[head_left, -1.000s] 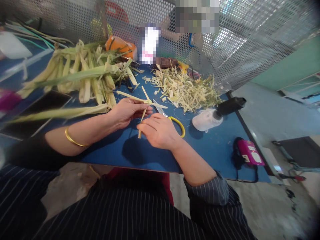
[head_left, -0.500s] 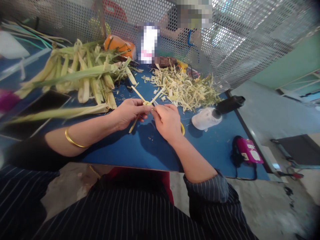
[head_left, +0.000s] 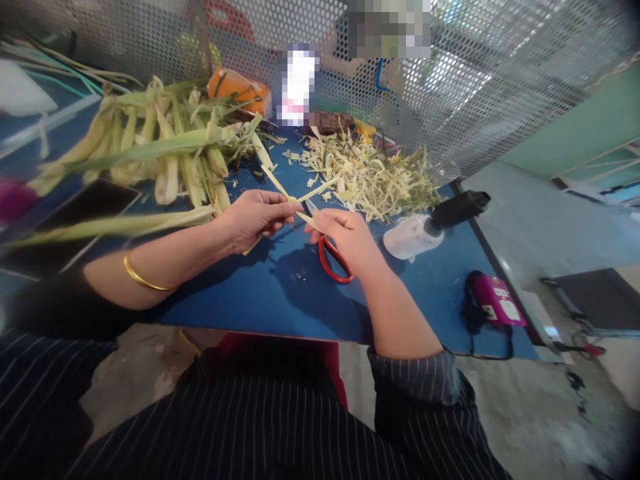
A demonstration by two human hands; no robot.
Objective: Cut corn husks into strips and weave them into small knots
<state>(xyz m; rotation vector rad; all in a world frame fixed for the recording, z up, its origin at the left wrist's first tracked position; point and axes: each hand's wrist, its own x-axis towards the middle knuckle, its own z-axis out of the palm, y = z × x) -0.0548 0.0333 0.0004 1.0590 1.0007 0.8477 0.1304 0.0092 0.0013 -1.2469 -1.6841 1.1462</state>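
Note:
My left hand (head_left: 260,217) pinches a small woven or knotted piece of pale yellow plant strips (head_left: 292,199) between thumb and fingers. Loose strip ends stick out of it to the upper left and upper right, and another hangs below the hand. My right hand (head_left: 345,237) is closed on one strip end (head_left: 310,219), drawn out to the right of the knot. Beneath that hand lie scissors (head_left: 333,267) with a red handle loop, on the blue table (head_left: 260,293). Their blades show partly between the hands.
Bundles of long pale-green husk-like leaves (head_left: 170,150) lie at the left. A heap of shredded strips (head_left: 380,177) is at the back right, beside a white thread cone (head_left: 407,237) and a black cylinder (head_left: 460,208). A magenta device (head_left: 500,303) sits right; perforated metal mesh (head_left: 320,27) stands behind.
My right hand has moved right and slightly down, away from the left, with a strip end stretched between them. The red scissor handle has come into view.

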